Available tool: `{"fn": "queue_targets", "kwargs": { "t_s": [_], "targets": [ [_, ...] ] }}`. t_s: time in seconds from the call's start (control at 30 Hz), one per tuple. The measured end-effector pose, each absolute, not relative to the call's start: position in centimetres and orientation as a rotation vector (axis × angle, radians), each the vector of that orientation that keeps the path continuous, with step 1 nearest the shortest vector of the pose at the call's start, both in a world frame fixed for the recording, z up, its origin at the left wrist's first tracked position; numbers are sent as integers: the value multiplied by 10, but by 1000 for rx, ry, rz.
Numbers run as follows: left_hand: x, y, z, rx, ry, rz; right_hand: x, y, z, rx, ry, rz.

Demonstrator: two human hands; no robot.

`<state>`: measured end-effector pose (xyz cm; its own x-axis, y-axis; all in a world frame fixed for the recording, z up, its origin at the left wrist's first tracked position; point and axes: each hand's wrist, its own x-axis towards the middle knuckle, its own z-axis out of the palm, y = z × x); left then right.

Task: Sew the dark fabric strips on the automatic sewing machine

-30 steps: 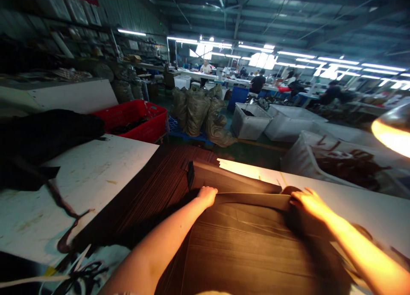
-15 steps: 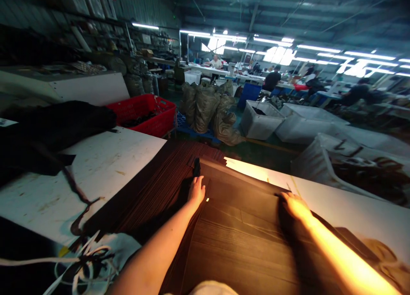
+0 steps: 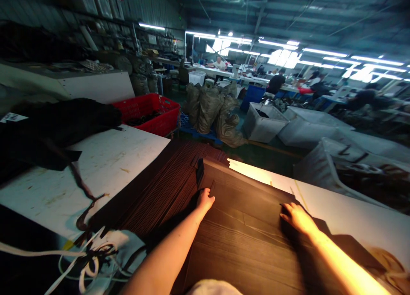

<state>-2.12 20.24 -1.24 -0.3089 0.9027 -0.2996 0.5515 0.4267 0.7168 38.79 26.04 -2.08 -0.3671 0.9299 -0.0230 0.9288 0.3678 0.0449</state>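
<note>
A broad dark brown fabric panel (image 3: 243, 239) lies spread over the table in front of me, its surface lined with creases. My left hand (image 3: 205, 199) rests on the panel near its left edge, below a small black tab (image 3: 200, 171) at the far left corner. Fingers and thumb show a gap there. Toward the right edge, my right hand (image 3: 296, 217) touches the panel with its fingers apart. Left of the panel, a row of overlapping dark sheets (image 3: 153, 184) fans out closely. Whether anything is under my fingertips is hidden.
White tabletop (image 3: 105, 162) shows at left, with black cloth (image 3: 77, 119) on it. White cords (image 3: 92, 261) tangle at lower left. Beyond are a red basket (image 3: 156, 122), full sacks (image 3: 208, 111) and white bins (image 3: 264, 122). People sit farther back.
Both hands have drawn slightly toward me from the panel's far edge, the left also inward. My right hand has come away from the far right corner. The view has shifted a little.
</note>
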Motion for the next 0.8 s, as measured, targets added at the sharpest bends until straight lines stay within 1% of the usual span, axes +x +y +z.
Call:
{"fn": "queue_targets", "kwargs": {
  "t_s": [0.23,0.4,0.5,0.67,0.8],
  "targets": [
    [-10,213,-8,1421,2027,525,383,251,-26,1818,2587,115],
    [-39,212,-2,1498,2081,499,356,257,-22,1823,2647,4],
    [-59,209,4,1509,2137,517,306,269,-13,1779,2733,-79],
    [-73,207,9,1510,2194,599,186,298,18,1496,3014,-393],
    [-74,205,3,1484,2207,595,104,322,38,1439,3082,-602]
  ]
}}
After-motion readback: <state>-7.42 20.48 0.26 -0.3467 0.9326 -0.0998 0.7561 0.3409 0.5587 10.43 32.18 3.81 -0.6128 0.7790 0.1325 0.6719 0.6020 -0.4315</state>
